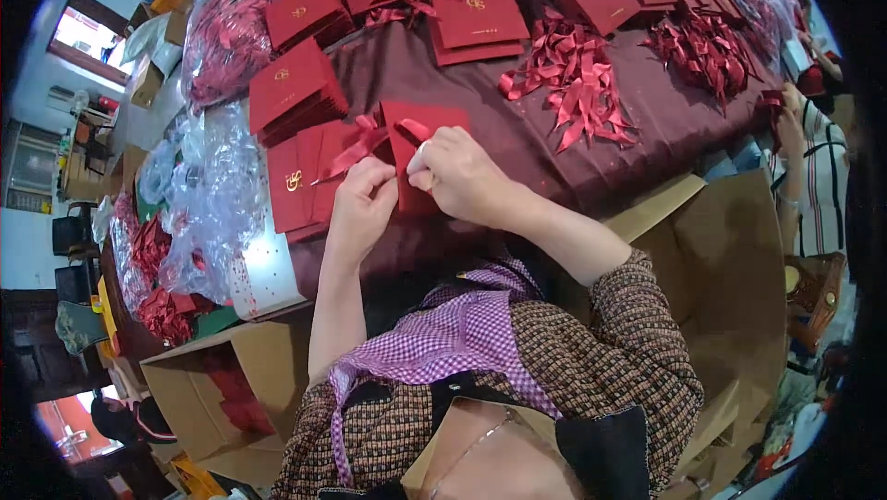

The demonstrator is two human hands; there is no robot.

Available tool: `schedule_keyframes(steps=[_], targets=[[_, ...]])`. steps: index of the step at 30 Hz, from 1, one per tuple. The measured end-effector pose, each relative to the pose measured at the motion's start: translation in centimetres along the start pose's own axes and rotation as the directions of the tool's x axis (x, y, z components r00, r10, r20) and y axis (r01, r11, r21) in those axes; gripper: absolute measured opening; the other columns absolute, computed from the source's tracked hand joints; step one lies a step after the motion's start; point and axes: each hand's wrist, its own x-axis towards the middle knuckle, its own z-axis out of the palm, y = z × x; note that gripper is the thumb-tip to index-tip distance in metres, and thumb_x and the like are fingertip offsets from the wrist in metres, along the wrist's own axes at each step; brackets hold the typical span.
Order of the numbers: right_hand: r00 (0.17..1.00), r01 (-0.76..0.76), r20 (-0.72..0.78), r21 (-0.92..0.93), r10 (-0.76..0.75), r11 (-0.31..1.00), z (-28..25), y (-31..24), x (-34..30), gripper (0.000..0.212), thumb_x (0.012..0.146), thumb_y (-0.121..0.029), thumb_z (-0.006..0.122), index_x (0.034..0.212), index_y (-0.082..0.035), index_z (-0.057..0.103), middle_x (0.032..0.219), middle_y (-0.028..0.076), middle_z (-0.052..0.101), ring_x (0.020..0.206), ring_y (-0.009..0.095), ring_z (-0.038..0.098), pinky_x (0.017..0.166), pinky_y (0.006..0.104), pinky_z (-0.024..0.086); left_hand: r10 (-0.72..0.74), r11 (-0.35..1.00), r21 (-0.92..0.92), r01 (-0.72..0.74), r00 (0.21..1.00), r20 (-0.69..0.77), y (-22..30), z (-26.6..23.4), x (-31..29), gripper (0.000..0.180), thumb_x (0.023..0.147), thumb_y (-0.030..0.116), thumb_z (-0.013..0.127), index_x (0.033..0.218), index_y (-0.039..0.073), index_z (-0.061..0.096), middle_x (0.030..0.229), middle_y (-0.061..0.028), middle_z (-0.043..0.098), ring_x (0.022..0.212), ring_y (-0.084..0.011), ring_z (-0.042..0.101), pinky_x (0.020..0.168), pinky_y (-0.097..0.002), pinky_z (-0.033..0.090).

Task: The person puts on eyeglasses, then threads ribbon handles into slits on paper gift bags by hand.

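Note:
Just in front of me, a flat red paper gift bag (395, 130) stands partly hidden behind my hands. A shiny red ribbon (358, 147) runs across its top left side. My left hand (367, 204) is closed in a pinch at the bag's lower left edge. Closed as well, my right hand (468, 176) pinches the ribbon against the bag's front, its fingertips partly covered. Flat red bags (303, 172) with gold print lie beside my left hand, and a thicker stack of red bags (294, 84) sits just beyond them.
Loose red ribbons (577, 84) and more ribbons (707, 56) lie on the dark red tablecloth (407, 66). Clear plastic wrap (217, 195) covers the left end. Open cardboard boxes (730, 260) stand below the table edge. Another person's hand (790, 126) is at the far right.

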Motion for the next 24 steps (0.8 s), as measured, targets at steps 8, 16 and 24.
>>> schedule_keyframes(steps=[8,16,24], targets=[[0.968,0.087,0.236,0.026,-0.091,0.996,-4.6,-0.9,2.6,0.033,0.077,-0.011,0.068,0.108,-0.008,0.06,0.111,0.008,0.058,0.109,0.029,0.052,0.094,0.0418,0.037,0.132,0.991,0.021,-0.133,0.991,0.022,1.6,-0.1,0.0,0.006,0.076,-0.003,0.054,0.081,-0.004,0.056,0.077,-0.0108,0.053,0.079,-0.025,0.054,0.073,-0.0319,0.043],[0.899,0.25,0.348,0.095,-0.267,0.964,-5.1,-0.4,3.2,0.009,0.075,-0.014,0.066,0.082,-0.01,0.061,0.089,0.002,0.059,0.106,0.024,0.053,0.097,0.0414,0.034,-0.001,0.962,-0.269,0.034,0.993,0.121,1.6,-0.5,-0.4,0.003,0.078,-0.002,0.052,0.078,-0.003,0.055,0.074,-0.0044,0.053,0.072,-0.0129,0.05,0.066,-0.025,0.039],[0.905,0.079,0.391,0.233,-0.168,0.969,-5.6,0.0,3.2,0.011,0.073,-0.004,0.068,0.081,-0.006,0.061,0.095,0.007,0.058,0.105,0.027,0.053,0.094,0.0394,0.037,-0.339,0.454,-0.878,0.15,0.941,-0.014,-1.9,-5.1,0.0,0.013,0.087,0.007,0.053,0.09,-0.002,0.062,0.082,-0.0079,0.062,0.072,-0.0144,0.057,0.064,-0.0279,0.047]])
